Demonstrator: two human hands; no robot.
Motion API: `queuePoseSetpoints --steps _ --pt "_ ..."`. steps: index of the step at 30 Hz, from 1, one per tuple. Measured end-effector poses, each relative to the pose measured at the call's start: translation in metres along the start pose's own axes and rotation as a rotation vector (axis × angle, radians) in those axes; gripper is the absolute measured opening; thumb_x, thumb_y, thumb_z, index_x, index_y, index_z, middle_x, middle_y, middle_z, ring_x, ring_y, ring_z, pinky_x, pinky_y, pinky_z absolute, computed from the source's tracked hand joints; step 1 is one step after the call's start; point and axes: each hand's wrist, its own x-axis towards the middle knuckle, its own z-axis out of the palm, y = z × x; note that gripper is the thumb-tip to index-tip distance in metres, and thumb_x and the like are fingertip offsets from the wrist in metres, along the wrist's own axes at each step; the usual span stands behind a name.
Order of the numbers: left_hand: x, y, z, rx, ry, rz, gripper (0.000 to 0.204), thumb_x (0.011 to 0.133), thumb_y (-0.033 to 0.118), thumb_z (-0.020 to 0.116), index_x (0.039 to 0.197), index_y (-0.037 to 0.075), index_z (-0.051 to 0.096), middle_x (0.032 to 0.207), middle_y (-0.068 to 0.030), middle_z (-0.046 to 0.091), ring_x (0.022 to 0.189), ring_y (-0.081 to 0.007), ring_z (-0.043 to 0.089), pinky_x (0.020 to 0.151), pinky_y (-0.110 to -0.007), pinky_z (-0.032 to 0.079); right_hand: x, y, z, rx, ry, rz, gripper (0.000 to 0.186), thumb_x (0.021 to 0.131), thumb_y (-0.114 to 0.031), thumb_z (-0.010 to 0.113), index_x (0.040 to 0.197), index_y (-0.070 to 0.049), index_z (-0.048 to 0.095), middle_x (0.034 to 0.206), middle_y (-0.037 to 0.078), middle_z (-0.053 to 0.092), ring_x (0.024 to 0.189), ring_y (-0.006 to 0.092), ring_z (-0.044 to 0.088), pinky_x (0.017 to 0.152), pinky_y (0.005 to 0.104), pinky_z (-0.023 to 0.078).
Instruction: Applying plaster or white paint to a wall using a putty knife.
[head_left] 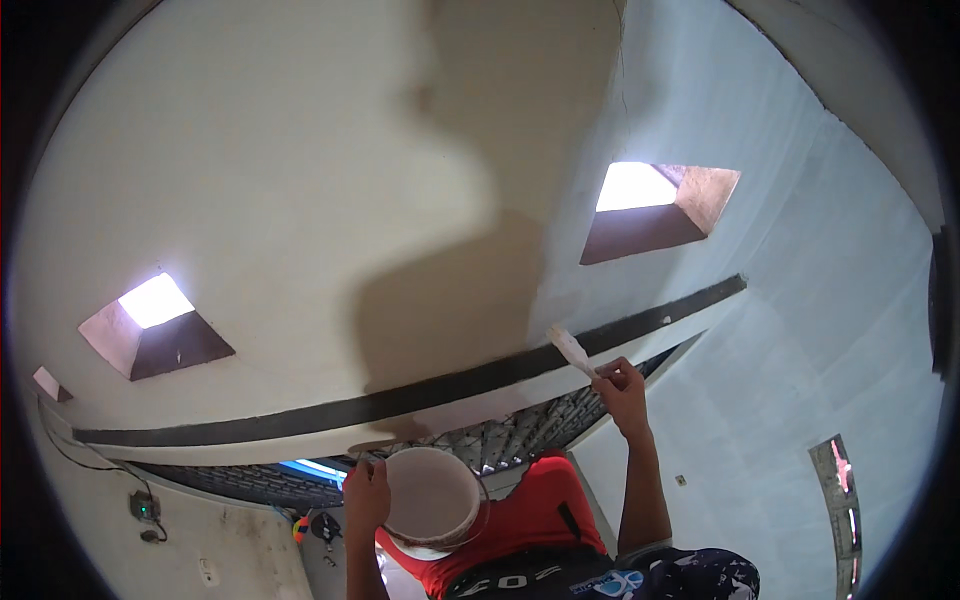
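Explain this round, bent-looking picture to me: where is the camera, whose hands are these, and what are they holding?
There is no machine here, only a person with bare hands. The camera sits on the person's head; its very wide lens makes the picture round and bends straight edges near the rim.

The right hand grips a paintbrush and holds its bristles against the wall, just above a dark band that runs across it. The left hand holds a white bucket by its rim, close to the body.

The pale wall has two small square openings with daylight coming through, and the person's shadow falls across the middle. The red cloth below appears to be the person's clothing. Under the band, a metal grille shows.
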Motion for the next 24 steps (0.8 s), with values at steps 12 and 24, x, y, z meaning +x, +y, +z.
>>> queuePoseSetpoints --steps 12,24 --pt "-0.015 -0.003 -0.006 -0.034 0.057 -0.011 0.044 0.101 0.040 0.050 0.107 -0.002 0.064 0.106 -0.0266 0.069 0.104 -0.0452 0.065 0.088 -0.050 0.049 0.000 -0.088 0.021 -0.067 -0.241 -0.241 0.015 0.087 0.001 0.067 0.098 -0.004 0.059 0.080 -0.001 0.062 0.072 0.0047 0.052 0.062 0.0224 0.039" --pt "-0.007 -0.011 0.003 -0.050 0.023 -0.019 0.046 0.102 0.043 0.048 0.108 -0.001 0.060 0.100 -0.0280 0.068 0.099 -0.0463 0.065 0.088 -0.054 0.048 -0.034 -0.145 0.080 -0.485 -0.813 -0.219 0.020 0.080 -0.004 0.072 0.098 -0.003 0.063 0.078 0.008 0.066 0.070 0.0122 0.060 0.065 0.0280 0.049"
